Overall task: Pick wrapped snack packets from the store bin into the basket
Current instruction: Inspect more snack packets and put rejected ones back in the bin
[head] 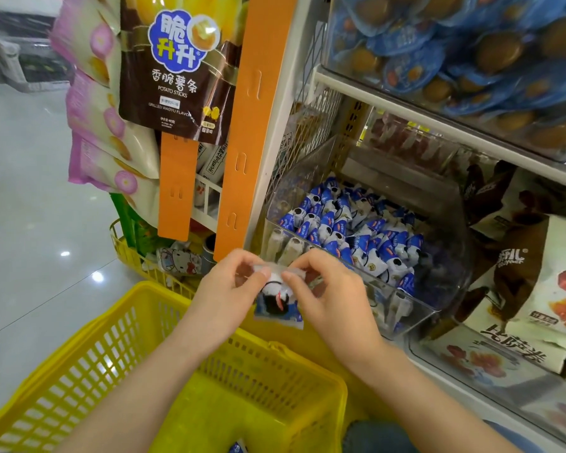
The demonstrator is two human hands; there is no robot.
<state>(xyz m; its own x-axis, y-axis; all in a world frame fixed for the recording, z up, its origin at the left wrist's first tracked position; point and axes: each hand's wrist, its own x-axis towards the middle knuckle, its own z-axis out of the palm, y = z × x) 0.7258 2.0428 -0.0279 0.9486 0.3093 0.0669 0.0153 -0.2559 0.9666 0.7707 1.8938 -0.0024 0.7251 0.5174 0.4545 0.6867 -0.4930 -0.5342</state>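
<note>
Left hand [229, 289] and right hand [327, 289] both pinched the top seal of one snack packet [276, 305] at centre frame. It hung just above the far rim of the yellow basket [89, 354], in front of the clear bin [438, 289]. Not yet dropped. Only one blue packet [237, 447] showed in the basket, at the bottom edge of the frame; the rest of the visible floor looked bare. The bin, centre right, held a big pile of packets [350, 230]. Judgement: early in the task, with one in, one in hand and many left. Next step was likely a release over the basket.
</note>
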